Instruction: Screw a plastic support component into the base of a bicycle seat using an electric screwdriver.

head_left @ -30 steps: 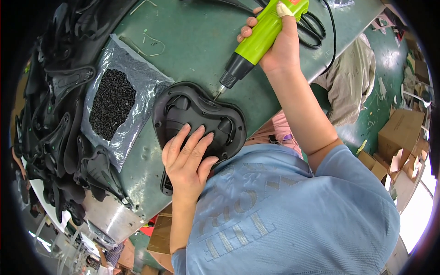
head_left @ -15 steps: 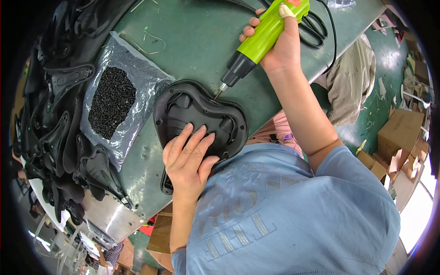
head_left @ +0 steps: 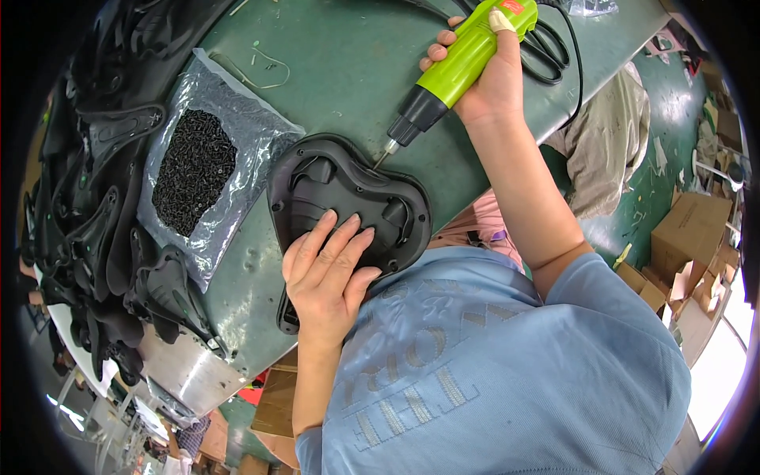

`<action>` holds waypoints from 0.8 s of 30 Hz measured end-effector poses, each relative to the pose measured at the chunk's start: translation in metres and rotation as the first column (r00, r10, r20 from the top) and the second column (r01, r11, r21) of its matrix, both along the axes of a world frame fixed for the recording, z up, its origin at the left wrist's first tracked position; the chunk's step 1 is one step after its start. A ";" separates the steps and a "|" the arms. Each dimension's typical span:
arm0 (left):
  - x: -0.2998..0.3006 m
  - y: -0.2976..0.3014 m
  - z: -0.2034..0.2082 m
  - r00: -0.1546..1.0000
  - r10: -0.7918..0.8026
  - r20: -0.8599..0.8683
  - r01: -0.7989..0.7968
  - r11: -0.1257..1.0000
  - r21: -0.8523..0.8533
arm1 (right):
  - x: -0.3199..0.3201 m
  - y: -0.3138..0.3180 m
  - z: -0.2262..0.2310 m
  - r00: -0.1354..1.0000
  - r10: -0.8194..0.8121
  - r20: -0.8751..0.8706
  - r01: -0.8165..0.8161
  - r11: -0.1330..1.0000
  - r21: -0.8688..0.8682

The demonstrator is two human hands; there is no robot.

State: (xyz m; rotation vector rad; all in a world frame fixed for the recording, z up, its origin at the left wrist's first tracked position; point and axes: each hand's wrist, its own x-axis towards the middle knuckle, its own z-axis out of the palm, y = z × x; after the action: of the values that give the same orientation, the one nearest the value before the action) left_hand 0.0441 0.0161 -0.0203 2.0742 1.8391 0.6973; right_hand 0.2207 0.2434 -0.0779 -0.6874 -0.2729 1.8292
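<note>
Lying on the green table (head_left: 332, 71), near its front edge, a black plastic shell (head_left: 348, 198) sits under the flat, spread left hand (head_left: 328, 273). The right hand (head_left: 491, 79) is wrapped tight round a green screwdriver (head_left: 455, 67), tip touching the shell's far rim; a screw bag (head_left: 206, 166) lies just left

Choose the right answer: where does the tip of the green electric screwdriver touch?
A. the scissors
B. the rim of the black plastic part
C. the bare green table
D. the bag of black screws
B: the right hand holds the green screwdriver with its tip on the upper rim of the black plastic part, which the left hand presses flat.
</note>
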 end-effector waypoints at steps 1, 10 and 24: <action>0.000 0.000 0.000 1.000 0.004 -0.001 -0.004 1.000 -0.004 | -0.001 -0.001 0.001 1.000 0.001 0.001 -0.001 1.000 0.000; -0.001 -0.004 0.000 1.000 0.001 -0.018 -0.002 1.000 -0.022 | -0.003 -0.010 0.005 0.999 0.012 -0.035 -0.014 0.998 -0.056; -0.001 0.003 0.005 1.000 0.011 0.001 -0.010 0.988 -0.154 | -0.011 -0.044 0.035 0.743 0.110 -0.660 0.008 0.985 0.173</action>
State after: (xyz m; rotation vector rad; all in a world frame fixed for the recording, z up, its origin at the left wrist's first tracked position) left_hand 0.0436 0.0194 -0.0155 1.9667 1.8417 0.5415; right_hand 0.2094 0.1995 -0.0432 0.1292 0.0427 1.9553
